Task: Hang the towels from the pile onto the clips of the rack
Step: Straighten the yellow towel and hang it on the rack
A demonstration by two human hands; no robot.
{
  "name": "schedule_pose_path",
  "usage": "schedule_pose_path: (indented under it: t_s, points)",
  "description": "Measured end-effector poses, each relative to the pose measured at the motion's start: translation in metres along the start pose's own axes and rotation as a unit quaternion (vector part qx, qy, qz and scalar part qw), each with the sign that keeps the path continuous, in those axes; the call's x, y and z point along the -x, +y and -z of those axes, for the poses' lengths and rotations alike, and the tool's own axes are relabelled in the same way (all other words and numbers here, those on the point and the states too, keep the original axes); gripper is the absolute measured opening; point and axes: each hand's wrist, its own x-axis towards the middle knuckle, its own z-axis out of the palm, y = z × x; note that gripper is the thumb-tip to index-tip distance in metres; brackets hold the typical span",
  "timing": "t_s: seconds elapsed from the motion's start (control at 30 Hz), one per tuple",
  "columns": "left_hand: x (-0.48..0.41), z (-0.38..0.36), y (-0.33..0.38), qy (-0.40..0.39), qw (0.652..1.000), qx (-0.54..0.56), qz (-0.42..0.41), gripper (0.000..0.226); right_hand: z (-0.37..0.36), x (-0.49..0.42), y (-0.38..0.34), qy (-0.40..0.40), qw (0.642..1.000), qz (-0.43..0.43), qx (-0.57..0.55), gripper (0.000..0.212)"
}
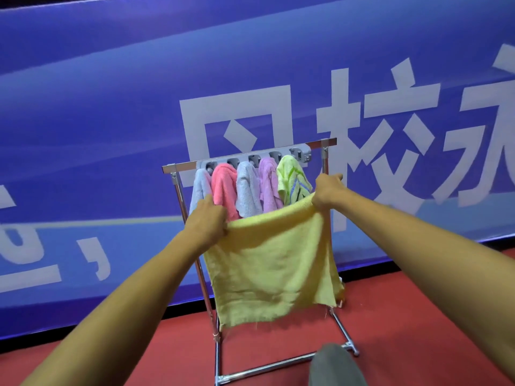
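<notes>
Head | left hand (207,218), right hand (327,190) grip yellow towel (273,268) corners | blue banner (111,107): 校 legible

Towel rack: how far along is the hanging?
Done: five towels hang from the clip strip. In hand: left hand and right hand grip the yellow towel, spread before the rack. Left: clipping it, seemingly at the strip's right end; the pile is out of view.

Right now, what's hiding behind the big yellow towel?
The rack and the pink towel, grey towel and lilac towel run down behind the yellow towel; their lower parts are covered.
</notes>
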Motion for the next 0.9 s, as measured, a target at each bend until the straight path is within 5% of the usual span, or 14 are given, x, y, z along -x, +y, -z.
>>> schedule_pose_path:
  t_s: [0.17,0.43,0.6,0.9]
  points:
    - [0.001,-0.004,-0.018,0.021,0.999,-0.015,0.038,0.011,-0.001,0.004,0.003,0.016,1.0,-0.007,0.004,0.018]
    - [0.005,0.0,-0.031,0.02,0.996,-0.023,0.079,0.025,0.01,0.017,-0.002,0.056,0.996,0.058,0.023,0.037]
    - [0.006,0.012,-0.029,0.029,0.995,-0.071,0.07,0.035,0.012,0.031,-0.007,0.096,0.983,0.12,0.103,0.013]
    - [0.009,0.007,-0.038,0.088,0.987,-0.096,0.093,0.02,0.012,0.037,-0.005,0.119,0.968,0.142,0.169,0.022]
